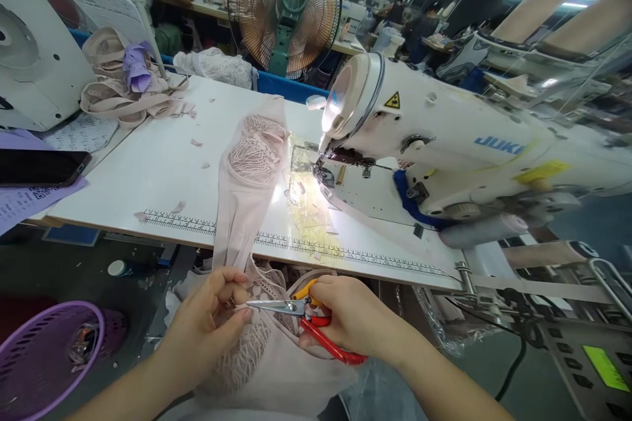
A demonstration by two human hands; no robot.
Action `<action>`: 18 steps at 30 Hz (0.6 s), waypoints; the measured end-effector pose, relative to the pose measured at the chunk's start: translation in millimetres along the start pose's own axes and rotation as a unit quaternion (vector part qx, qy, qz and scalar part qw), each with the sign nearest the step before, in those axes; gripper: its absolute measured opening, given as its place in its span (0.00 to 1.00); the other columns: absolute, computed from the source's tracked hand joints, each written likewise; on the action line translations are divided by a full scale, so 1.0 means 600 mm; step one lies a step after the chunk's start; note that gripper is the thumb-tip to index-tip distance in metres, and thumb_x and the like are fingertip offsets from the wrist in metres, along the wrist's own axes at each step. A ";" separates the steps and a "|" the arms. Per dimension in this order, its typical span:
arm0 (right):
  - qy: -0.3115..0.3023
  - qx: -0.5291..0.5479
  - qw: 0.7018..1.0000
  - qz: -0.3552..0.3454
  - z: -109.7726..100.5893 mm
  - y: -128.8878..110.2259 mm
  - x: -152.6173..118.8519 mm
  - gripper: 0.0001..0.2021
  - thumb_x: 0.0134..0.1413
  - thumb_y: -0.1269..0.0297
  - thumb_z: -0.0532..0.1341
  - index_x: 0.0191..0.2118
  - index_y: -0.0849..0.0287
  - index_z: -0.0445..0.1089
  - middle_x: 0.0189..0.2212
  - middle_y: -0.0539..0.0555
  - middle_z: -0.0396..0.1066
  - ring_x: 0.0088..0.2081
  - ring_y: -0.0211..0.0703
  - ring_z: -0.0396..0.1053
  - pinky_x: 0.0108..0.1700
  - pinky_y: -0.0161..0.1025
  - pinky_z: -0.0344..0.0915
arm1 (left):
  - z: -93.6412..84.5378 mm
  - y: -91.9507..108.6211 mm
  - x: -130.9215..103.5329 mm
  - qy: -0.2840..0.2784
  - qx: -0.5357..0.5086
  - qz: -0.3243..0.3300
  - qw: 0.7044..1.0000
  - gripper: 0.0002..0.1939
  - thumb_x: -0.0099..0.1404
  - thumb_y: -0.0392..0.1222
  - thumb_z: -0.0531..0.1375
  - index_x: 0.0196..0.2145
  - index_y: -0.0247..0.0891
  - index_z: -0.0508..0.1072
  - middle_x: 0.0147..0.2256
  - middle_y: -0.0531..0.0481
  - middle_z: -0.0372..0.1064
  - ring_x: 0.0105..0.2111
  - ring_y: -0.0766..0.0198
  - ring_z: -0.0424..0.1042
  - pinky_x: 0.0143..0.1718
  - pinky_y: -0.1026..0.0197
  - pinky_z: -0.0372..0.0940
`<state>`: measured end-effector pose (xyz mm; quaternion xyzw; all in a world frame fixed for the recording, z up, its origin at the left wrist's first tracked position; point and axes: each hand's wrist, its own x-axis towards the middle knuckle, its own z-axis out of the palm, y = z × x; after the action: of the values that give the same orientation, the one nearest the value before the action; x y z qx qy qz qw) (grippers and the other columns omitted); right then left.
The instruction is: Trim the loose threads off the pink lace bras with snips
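A pale pink lace bra runs from the white table down over its front edge into my lap. My left hand pinches an edge of the bra between thumb and fingers. In my right hand is a pair of scissors with red and orange handles. Their blades point left and reach the fabric at my left fingertips. The blades look nearly closed, and whether they touch a thread I cannot make out.
A JUKI sewing machine with its lamp lit stands on the right of the table. Straps and a phone lie at the left. A fan stands behind, and a purple basket sits below left.
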<state>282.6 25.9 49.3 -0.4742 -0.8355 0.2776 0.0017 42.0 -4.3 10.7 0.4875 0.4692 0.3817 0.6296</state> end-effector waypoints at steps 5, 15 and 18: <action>0.016 0.013 1.000 0.013 0.009 0.001 0.000 0.24 0.42 0.54 0.65 0.19 0.56 0.46 0.18 0.47 0.57 0.22 0.37 0.56 0.24 0.34 0.47 | 0.000 0.005 0.002 -0.006 -0.006 -0.009 1.000 0.10 0.63 0.39 0.58 0.42 0.44 0.63 0.28 0.58 0.64 0.25 0.69 0.64 0.25 0.68 0.62; -0.021 0.075 0.995 0.054 0.022 0.006 0.003 0.26 0.38 0.52 0.69 0.20 0.57 0.49 0.21 0.46 0.56 0.23 0.35 0.50 0.24 0.33 0.46 | -0.003 0.001 0.006 0.005 -0.012 0.005 1.000 0.10 0.63 0.39 0.59 0.42 0.43 0.63 0.27 0.58 0.64 0.25 0.69 0.65 0.26 0.68 0.63; 0.006 0.125 0.989 0.083 0.018 0.006 -0.001 0.24 0.41 0.52 0.67 0.21 0.57 0.49 0.22 0.46 0.55 0.24 0.36 0.50 0.25 0.32 0.48 | -0.003 0.004 0.004 0.008 0.005 0.007 1.000 0.10 0.63 0.39 0.58 0.42 0.43 0.63 0.27 0.58 0.66 0.25 0.68 0.66 0.27 0.68 0.64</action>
<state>282.8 21.6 38.8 -0.5401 -0.7518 0.3759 0.0428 40.6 -1.2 12.1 0.4911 0.4729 0.3870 0.6208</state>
